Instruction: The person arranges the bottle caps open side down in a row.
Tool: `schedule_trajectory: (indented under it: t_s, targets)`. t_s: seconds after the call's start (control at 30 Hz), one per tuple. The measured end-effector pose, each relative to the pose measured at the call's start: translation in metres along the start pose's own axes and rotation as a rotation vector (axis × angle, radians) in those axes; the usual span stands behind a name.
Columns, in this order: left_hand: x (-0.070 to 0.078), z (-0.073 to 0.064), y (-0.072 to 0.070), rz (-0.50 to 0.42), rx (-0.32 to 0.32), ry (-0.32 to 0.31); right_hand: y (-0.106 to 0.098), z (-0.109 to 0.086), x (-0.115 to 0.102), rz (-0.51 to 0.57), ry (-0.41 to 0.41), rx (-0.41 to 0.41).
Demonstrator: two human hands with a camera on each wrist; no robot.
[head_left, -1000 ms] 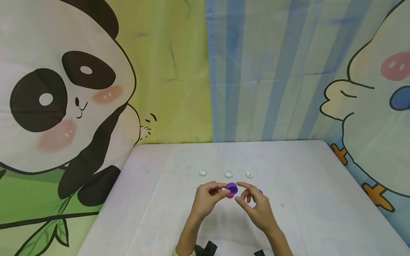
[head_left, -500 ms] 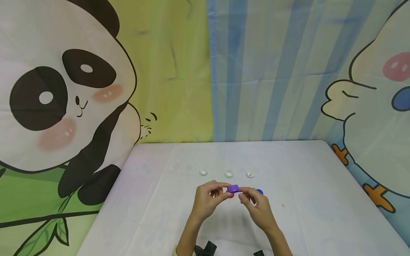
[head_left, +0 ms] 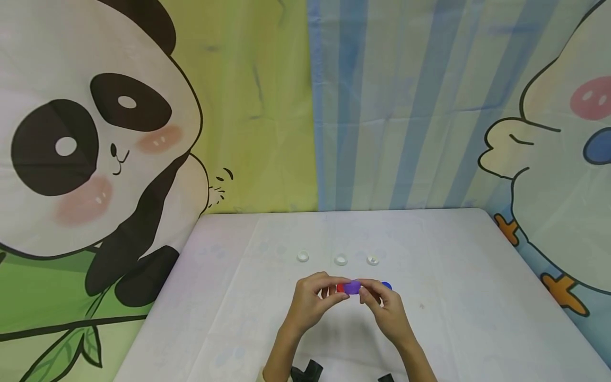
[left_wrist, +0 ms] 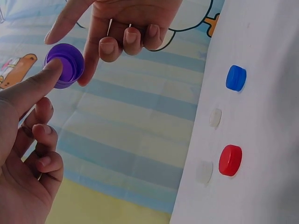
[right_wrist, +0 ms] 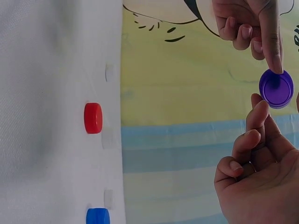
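Observation:
A purple bottle cap (head_left: 352, 287) is held up above the table by my left hand (head_left: 310, 302), its hollow side showing in the left wrist view. My left thumb (left_wrist: 39, 84) presses inside it, and the index finger grips its outer side. My right hand (head_left: 389, 313) reaches in from the other side: its index fingertip is at the cap's rim, and its thumb is spread slightly off the edge. On the table behind are a red cap (left_wrist: 230, 160), partly covered in the head view, and a blue cap (left_wrist: 236, 78) beyond my right fingers.
Three small whitish round pieces lie in a row farther back: a left one (head_left: 303, 257), a middle one (head_left: 341, 259) and a right one (head_left: 373, 260). The white table (head_left: 453, 318) meets printed cloth walls with a panda (head_left: 143, 101) at left.
The purple cap has been turned between the fingers, its hollow no longer facing the head camera, and has shifted slightly right and down. My right fingers have come closer to it.

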State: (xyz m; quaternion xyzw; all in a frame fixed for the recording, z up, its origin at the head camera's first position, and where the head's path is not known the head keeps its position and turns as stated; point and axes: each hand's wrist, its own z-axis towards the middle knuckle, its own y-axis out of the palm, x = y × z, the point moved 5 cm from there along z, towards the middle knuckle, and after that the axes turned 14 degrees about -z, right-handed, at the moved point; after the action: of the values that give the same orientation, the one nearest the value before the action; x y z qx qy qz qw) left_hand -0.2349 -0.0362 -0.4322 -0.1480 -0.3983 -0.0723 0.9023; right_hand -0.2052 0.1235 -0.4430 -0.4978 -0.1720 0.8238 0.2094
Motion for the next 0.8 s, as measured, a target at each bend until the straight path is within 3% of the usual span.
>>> schedule_trajectory:
  t_s: [0.2, 0.8]
  targets:
    - [0.000, -0.001, 0.002, 0.020, -0.030, 0.050, -0.006, 0.001, -0.015, -0.021, 0.021, 0.017]
    - [-0.003, -0.002, 0.005, 0.046, -0.050, 0.007, -0.008, 0.001, -0.011, -0.013, 0.034, 0.020]
